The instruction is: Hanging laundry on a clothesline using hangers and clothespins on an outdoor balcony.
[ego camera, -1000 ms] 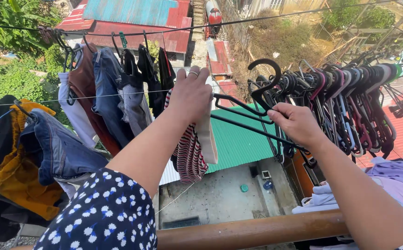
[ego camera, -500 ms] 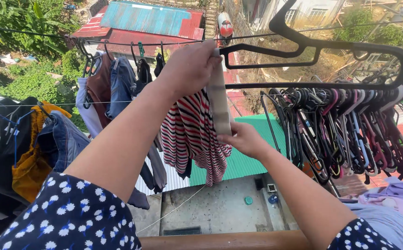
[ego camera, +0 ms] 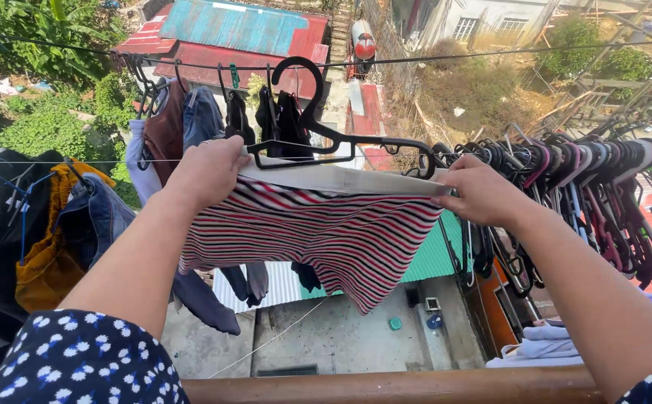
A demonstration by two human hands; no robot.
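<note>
At six o'clock, closest to the camera, a round wooden rail (ego camera: 386, 385) runs across, smooth and brown. Above it come two sleeves of dark blue cloth with small white flowers.

The left hand (ego camera: 208, 170), at about ten o'clock, is closed on the left end of a striped garment (ego camera: 318, 239), pinching its white waistband. The right hand (ego camera: 483, 191), at about two o'clock, grips the right end of the same band. The hands are well apart and the garment is stretched flat between them, hanging down toward the centre. Its cloth looks soft, with thin red, white and dark stripes. A black plastic hanger (ego camera: 318, 127) sits just above the band, its hook curved upward at twelve o'clock.

At three o'clock, many empty hangers (ego camera: 588, 179), black and pink, are packed close together. At nine o'clock an orange garment (ego camera: 49, 247) and blue jeans (ego camera: 98, 217) hang on a thin line (ego camera: 431, 58).

Further away, dark clothes (ego camera: 191, 127) hang on the same line. Far below lie corrugated metal roofs (ego camera: 229, 34), red and blue.
</note>
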